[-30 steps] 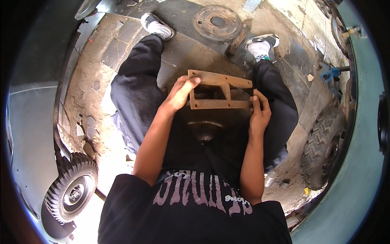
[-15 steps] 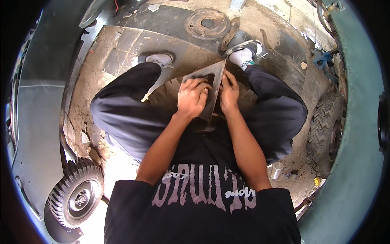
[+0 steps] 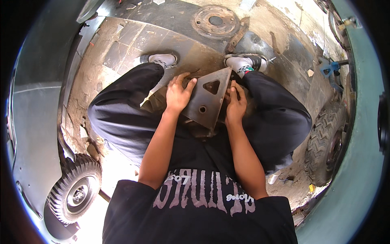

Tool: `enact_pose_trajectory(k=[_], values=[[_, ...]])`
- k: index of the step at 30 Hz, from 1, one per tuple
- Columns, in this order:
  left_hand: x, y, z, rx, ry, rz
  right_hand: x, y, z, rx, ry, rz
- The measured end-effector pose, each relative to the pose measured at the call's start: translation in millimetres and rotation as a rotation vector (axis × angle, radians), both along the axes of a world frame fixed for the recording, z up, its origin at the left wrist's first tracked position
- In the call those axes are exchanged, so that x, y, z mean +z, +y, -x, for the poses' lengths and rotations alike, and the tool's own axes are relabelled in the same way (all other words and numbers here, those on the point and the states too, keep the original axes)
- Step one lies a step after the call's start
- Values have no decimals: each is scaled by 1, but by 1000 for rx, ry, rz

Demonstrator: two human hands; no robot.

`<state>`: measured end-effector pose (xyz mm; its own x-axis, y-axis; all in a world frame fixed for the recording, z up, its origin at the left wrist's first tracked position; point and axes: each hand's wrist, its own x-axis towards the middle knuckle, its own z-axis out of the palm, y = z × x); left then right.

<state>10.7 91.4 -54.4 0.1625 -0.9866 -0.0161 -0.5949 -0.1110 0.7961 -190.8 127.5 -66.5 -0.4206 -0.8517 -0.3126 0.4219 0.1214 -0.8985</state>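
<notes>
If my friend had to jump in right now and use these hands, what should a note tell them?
Left hand: gripping the left edge of the rusty metal bracket plate, fingers over its top.
Right hand: on the plate's right edge.
The plate, with a triangular cut-out and a round hole, is tilted between the knees above a dark round part, mostly hidden.
Done: plate is in both hands.
Left: it is not set down anywhere.
Nearby: round hub disc past the shoes, small wheel at left.

The dirty, cracked concrete floor [image 3: 122, 53] carries everything here. A round rusty metal disc with a centre hole [image 3: 215, 21] lies on it near the top, and a rusty flat metal bar [image 3: 239, 34] lies just beside this disc. A small black rubber wheel [image 3: 75, 193] stands at the lower left and a bigger black treaded tyre [image 3: 327, 148] at the right. A blue metal tool [image 3: 328, 70] lies at the far right.
</notes>
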Motion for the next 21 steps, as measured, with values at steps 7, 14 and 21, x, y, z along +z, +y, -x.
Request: enact_pose_trajectory(k=[7,14,21], values=[[-24,-4,4,-8,351,-234,0,4,-15,-39,360,110],[11,12,5,61,744,-39,2,-20,-11,-7,277,201],[90,-4,26,-26,12,303,0,-49,-19,-87,113,184]])
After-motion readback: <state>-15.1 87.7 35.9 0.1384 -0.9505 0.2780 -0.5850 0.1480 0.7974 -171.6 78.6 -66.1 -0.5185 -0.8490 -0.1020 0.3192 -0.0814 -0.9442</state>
